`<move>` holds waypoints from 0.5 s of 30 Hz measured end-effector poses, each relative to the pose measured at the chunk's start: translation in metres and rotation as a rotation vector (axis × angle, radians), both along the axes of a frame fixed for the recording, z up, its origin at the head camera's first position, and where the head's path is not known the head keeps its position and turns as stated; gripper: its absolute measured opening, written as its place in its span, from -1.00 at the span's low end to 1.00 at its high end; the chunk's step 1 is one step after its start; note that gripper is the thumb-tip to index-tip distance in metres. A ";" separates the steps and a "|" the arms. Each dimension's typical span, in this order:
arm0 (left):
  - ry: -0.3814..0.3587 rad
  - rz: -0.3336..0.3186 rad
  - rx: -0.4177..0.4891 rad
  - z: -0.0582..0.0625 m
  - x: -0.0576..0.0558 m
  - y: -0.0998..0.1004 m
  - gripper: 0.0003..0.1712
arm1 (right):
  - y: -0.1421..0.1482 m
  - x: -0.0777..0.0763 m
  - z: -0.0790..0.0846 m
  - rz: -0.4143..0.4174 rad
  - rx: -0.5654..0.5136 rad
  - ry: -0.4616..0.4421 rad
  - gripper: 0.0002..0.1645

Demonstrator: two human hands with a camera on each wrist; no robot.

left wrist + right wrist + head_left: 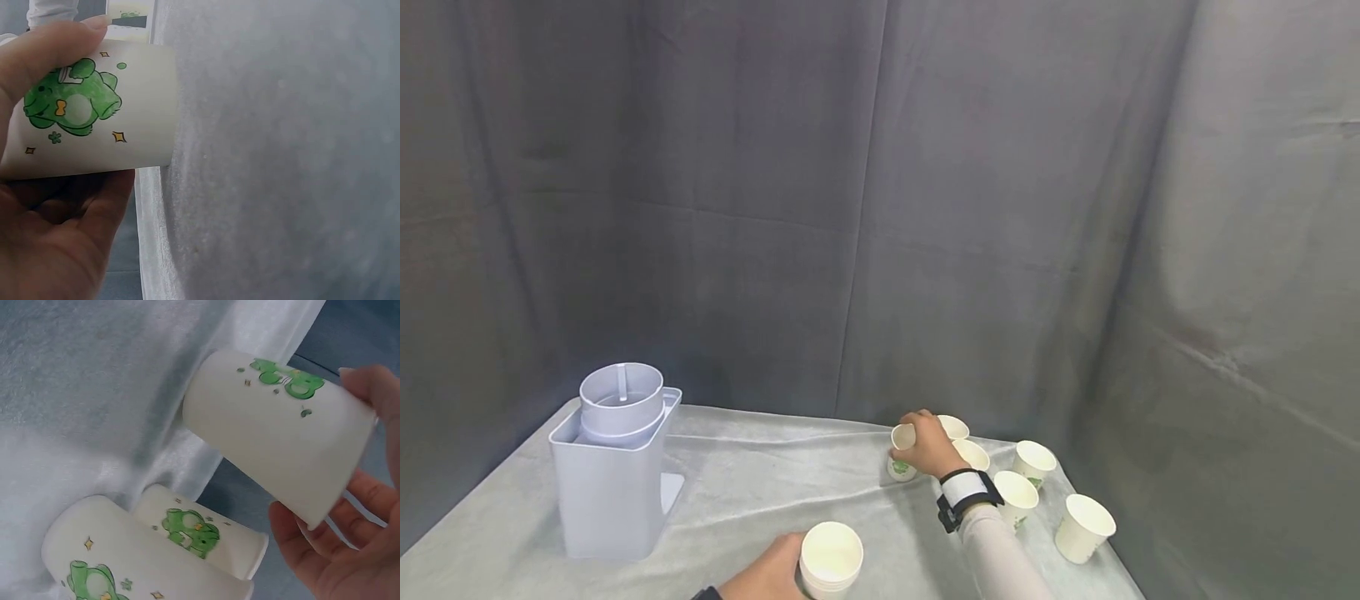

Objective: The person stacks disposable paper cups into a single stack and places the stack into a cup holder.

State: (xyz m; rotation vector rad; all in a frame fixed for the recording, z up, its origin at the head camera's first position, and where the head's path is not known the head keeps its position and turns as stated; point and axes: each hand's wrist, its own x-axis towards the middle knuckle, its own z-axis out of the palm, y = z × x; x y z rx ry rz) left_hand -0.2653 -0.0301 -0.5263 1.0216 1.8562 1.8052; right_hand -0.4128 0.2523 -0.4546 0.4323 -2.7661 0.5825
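My left hand (pixel 772 570) grips a small stack of white paper cups (pixel 832 553) near the table's front edge. In the left wrist view, thumb and fingers wrap around the outer cup (pixel 147 106), which bears a green cartoon animal. At the far side of the table, my right hand (pixel 927 447) holds one paper cup (pixel 275 437) near its rim, thumb on one side and fingers on the other. That cup's base is right at the tablecloth. Two similar cups (pixel 150 556) stand close beside it in the right wrist view.
Several paper cups stand upright on the right side, among them a cup (pixel 1017 496) by the right sleeve and a cup (pixel 1085 529) near the right edge. A pale plastic container (pixel 606 500) with a cylinder (pixel 622 408) in it stands left. Grey curtains (pixel 760 208) enclose the table.
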 end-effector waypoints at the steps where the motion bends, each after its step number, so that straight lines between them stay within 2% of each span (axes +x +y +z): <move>1: -0.009 -0.005 0.005 0.000 0.000 0.000 -0.27 | 0.001 0.001 0.000 0.005 -0.003 0.019 -0.33; 3: 0.007 0.004 0.004 -0.002 -0.001 0.000 -0.27 | 0.002 0.005 0.004 0.015 -0.012 0.051 -0.34; 7: 0.105 0.048 -0.025 -0.003 -0.003 -0.002 -0.29 | -0.006 0.018 0.015 0.030 -0.038 0.103 -0.36; 9: 0.141 0.064 -0.045 -0.002 -0.004 -0.003 -0.30 | -0.014 0.027 0.021 0.043 -0.050 0.128 -0.37; 13: 0.164 0.068 -0.047 -0.001 -0.005 -0.005 -0.29 | -0.031 0.051 0.037 0.095 -0.063 0.180 -0.37; 15: 0.208 0.085 -0.056 -0.002 -0.006 -0.006 -0.27 | -0.038 0.065 0.048 0.119 -0.066 0.203 -0.37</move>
